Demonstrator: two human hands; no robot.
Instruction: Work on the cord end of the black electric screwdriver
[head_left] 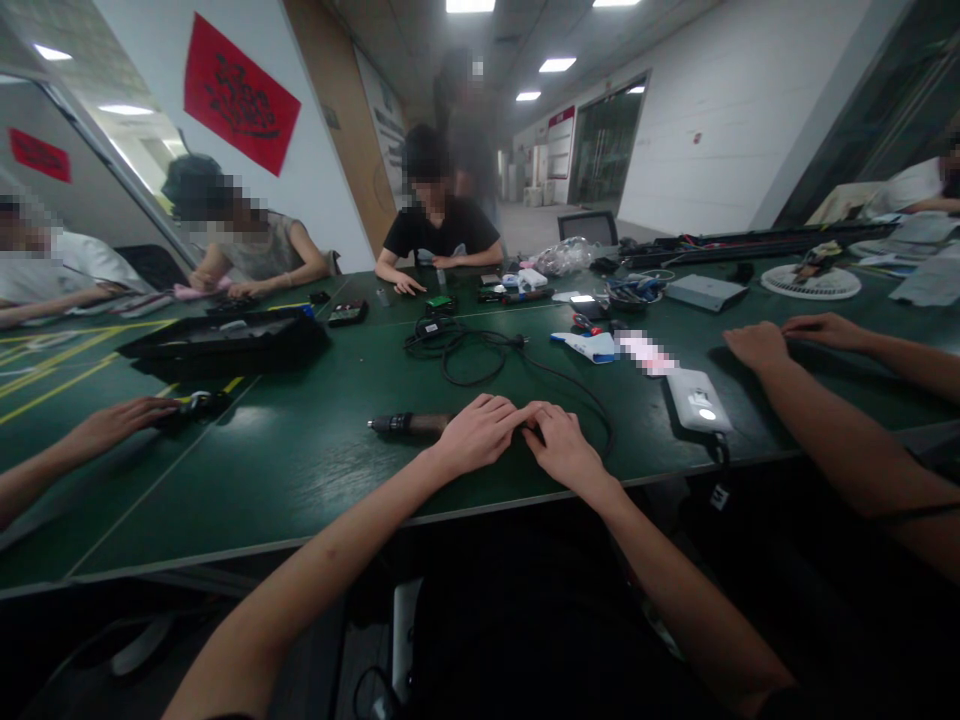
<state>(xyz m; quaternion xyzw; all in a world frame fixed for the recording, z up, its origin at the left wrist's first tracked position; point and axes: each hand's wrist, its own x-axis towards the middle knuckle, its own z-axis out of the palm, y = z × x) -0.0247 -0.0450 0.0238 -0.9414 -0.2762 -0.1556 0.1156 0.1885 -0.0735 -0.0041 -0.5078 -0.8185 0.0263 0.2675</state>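
Observation:
An electric screwdriver (412, 424) lies on the green table in front of me, its tip pointing left. Over its rear part rests my left hand (480, 432), closed around the body with the palm down. My right hand (559, 445) meets the left one at the fingertips, by the tool's back end. Its fingers are curled, and whatever is between them is hidden. A black cable (480, 365) lies in loops beyond my hands and curves down to the right of my right hand.
A black tray (225, 340) stands at left, near another person's hand (142, 412). A white power bank (696, 400) lies at right, beside a neighbour's hands (757, 345). Farther back are a grey box (706, 292), a white round fan part (810, 281) and seated people.

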